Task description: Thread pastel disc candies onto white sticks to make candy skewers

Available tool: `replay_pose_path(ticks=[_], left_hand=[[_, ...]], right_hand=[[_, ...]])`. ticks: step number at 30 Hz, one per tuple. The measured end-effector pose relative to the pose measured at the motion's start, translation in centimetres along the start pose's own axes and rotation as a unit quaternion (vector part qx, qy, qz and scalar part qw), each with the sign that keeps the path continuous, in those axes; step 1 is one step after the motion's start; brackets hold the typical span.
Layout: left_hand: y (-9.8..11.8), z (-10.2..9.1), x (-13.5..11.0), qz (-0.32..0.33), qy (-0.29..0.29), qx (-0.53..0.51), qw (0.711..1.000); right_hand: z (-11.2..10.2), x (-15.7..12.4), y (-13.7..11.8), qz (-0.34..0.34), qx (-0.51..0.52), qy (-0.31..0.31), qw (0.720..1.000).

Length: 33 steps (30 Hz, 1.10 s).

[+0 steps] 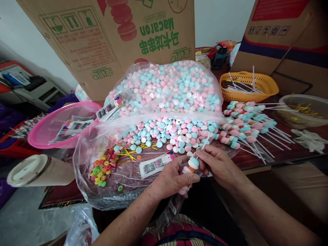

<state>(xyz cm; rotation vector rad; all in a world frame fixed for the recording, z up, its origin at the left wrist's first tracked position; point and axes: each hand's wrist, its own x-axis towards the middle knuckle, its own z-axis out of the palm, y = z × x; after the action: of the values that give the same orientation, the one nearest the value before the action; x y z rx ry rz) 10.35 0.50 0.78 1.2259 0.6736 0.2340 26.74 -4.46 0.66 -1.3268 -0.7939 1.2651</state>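
Observation:
My left hand is closed around a white stick threaded with pink, white and blue round candies, held low in front of me. My right hand pinches the upper part of the same stick just above the top candy. Both hands hover over a clear plastic bag spread on the table. A big heap of loose pink, blue and white candies fills the bag behind them. Small coloured ring candies and a label card lie to the left of my hands.
Finished candy sticks lie in a pile at right. Behind them are an orange basket with bare sticks and a clear bowl. A pink basket and a lidded cup sit at left. Cardboard boxes stand at the back.

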Motion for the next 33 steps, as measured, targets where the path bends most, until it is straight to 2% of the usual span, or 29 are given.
replay_pose_path(ticks=[2, 5, 7, 9, 13, 16, 18, 21, 24, 27, 30, 33], left_hand=[[-0.1, -0.5, -0.3, 0.008, 0.023, -0.002, 1.0], [0.1, -1.8, -1.7, 0.015, 0.04, 0.068, 0.997], [0.1, -2.5, -2.8, -0.016, 0.039, 0.127, 0.991], [0.0, -2.6, -3.3, -0.053, 0.02, 0.123, 0.991], [0.1, -2.0, -3.0, -0.076, -0.021, 0.024, 0.997], [0.7, -1.8, -2.5, -0.049, -0.033, 0.042, 0.997], [0.9, -1.7, -2.3, -0.031, -0.043, 0.075, 0.996], [0.7, -1.5, -2.2, -0.032, -0.014, 0.122, 0.992], [-0.1, -1.2, -1.8, -0.073, 0.023, 0.126, 0.989], [-0.8, -1.1, -1.3, -0.089, 0.005, 0.119, 0.989], [-0.8, -1.2, -1.1, -0.082, 0.009, 0.133, 0.988], [-0.2, -1.5, -1.4, -0.093, 0.035, 0.16, 0.982]], right_hand=[[0.1, 0.3, 0.3, 0.03, 0.024, 0.009, 0.999], [-0.3, 0.5, 0.0, 0.047, 0.085, 0.03, 0.995], [-0.4, 0.4, -0.3, 0.042, 0.113, 0.042, 0.992], [-0.4, 0.2, -0.4, 0.028, 0.119, 0.042, 0.992], [-0.1, -0.5, -0.3, -0.004, 0.039, 0.007, 0.999], [0.0, -0.8, -0.4, -0.019, -0.047, -0.021, 0.998], [0.3, -0.8, -0.5, -0.024, -0.063, -0.027, 0.997], [1.5, -0.7, -0.1, -0.039, -0.069, -0.014, 0.997], [3.3, -0.9, 1.1, -0.04, -0.094, -0.002, 0.995], [4.5, -1.3, 2.2, -0.032, -0.135, -0.021, 0.99], [4.1, -1.1, 2.2, -0.036, -0.163, -0.066, 0.984], [2.8, -0.3, 0.8, -0.055, -0.164, -0.071, 0.982]])
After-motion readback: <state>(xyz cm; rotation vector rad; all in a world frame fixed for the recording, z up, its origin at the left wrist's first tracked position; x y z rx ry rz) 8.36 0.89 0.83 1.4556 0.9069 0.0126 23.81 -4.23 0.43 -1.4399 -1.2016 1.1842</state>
